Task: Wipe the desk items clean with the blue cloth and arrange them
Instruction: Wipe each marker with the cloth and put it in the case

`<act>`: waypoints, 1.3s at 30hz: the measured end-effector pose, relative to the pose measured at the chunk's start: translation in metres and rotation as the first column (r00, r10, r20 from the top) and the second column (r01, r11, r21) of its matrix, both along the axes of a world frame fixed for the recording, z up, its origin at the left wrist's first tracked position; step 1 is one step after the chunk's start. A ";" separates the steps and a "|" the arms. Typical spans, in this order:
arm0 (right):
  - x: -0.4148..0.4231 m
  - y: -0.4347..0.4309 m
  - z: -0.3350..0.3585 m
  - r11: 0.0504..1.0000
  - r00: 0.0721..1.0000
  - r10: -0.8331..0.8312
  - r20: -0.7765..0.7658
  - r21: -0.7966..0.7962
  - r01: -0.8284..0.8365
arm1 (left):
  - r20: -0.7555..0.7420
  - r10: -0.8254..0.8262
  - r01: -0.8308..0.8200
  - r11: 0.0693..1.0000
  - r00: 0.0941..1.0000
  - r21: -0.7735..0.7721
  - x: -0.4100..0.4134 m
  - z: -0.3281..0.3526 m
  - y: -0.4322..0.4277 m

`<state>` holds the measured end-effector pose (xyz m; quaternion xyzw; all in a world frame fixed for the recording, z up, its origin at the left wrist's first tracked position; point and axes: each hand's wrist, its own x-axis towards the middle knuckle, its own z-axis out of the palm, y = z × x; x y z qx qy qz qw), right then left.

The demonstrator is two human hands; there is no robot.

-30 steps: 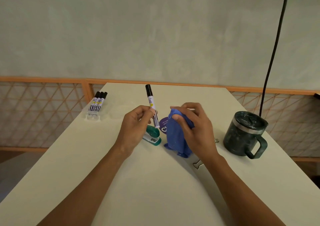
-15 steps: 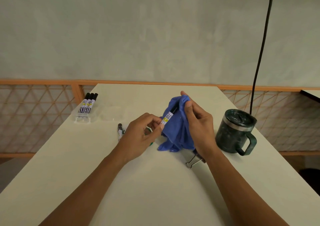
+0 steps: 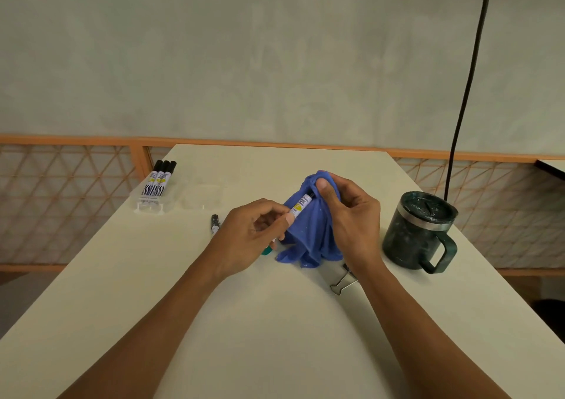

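Right now I see the left hand (image 3: 253, 233) pinching the marker (image 3: 301, 206) by its lower end above the desk (image 3: 275, 322), the right hand (image 3: 348, 215) gripping the blue cloth (image 3: 308, 239) bunched over its upper end; 3 markers (image 3: 159, 181) sit in the far-left tray (image 3: 146, 204).

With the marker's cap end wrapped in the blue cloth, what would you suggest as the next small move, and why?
I would probably slide the right hand with the blue cloth down the marker toward the left hand. The cloth is pinched round only the cap end, the labelled barrel below shows uncovered, and the left hand steadies the lower end.
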<state>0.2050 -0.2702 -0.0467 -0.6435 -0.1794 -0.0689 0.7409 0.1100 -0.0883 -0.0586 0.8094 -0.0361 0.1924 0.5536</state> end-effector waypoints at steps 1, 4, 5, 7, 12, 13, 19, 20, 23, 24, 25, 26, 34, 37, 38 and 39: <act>0.000 0.001 0.000 1.000 1.000 -0.006 -0.003 -0.007 0.006 | -0.019 -0.015 0.014 0.999 1.000 -0.031 -0.001 0.002 0.001; 0.001 0.000 -0.002 0.999 0.998 0.034 -0.047 0.014 -0.033 | -0.044 -0.022 0.019 0.997 0.999 -0.077 -0.001 0.005 0.004; 0.001 0.000 -0.002 0.998 0.997 0.062 -0.047 0.016 -0.061 | -0.045 -0.018 0.015 0.997 0.999 -0.073 -0.001 0.006 0.005; 0.000 -0.001 -0.003 0.996 0.996 0.092 -0.016 -0.021 -0.092 | -0.045 -0.018 0.015 0.998 0.999 -0.058 0.000 0.004 0.007; -0.002 -0.003 -0.001 0.999 0.999 0.034 -0.006 -0.035 -0.034 | -0.054 -0.045 0.041 0.997 0.998 -0.072 0.001 0.001 0.008; -0.003 -0.003 0.000 0.999 0.999 0.027 -0.022 -0.029 -0.028 | -0.058 -0.048 0.043 0.996 0.997 -0.075 0.001 0.001 0.007; -0.004 -0.004 0.004 0.999 0.995 0.038 -0.091 0.005 -0.038 | -0.061 -0.029 0.025 0.997 0.998 -0.070 0.002 0.000 0.011; -0.005 -0.004 0.004 0.997 0.994 0.072 -0.080 0.001 -0.072 | -0.062 -0.012 0.007 0.998 0.998 -0.069 0.002 0.000 0.013; -0.008 -0.001 0.002 0.988 0.988 0.150 -0.046 -0.026 -0.152 | -0.045 0.051 -0.052 0.998 0.998 -0.023 0.003 -0.003 0.017; -0.007 0.000 0.001 0.990 0.990 0.137 -0.032 -0.034 -0.138 | -0.032 0.062 -0.062 0.998 0.998 -0.007 0.003 -0.004 0.017; -0.007 0.000 0.000 0.993 0.993 0.112 -0.023 -0.038 -0.113 | -0.022 0.066 -0.066 0.998 0.998 0.006 0.003 -0.004 0.017; -0.006 0.000 0.000 0.995 0.996 0.085 -0.018 -0.042 -0.086 | -0.018 0.062 -0.062 0.998 0.998 0.010 0.003 -0.004 0.016; -0.005 0.000 0.000 0.996 0.998 0.014 -0.065 -0.088 -0.020 | -0.038 0.044 -0.046 0.998 0.998 -0.041 0.003 -0.002 0.013; -0.005 -0.002 0.001 0.995 0.995 0.041 -0.093 -0.086 -0.049 | -0.042 0.059 -0.060 0.998 0.997 -0.012 0.003 -0.004 0.018; -0.006 -0.003 0.001 0.995 0.994 0.065 -0.091 -0.076 -0.072 | -0.035 0.061 -0.061 0.998 0.998 -0.009 0.003 -0.005 0.019; -0.006 -0.003 0.001 0.992 0.992 0.095 -0.084 -0.069 -0.101 | -0.025 0.066 -0.066 0.998 0.998 -0.012 0.003 -0.005 0.019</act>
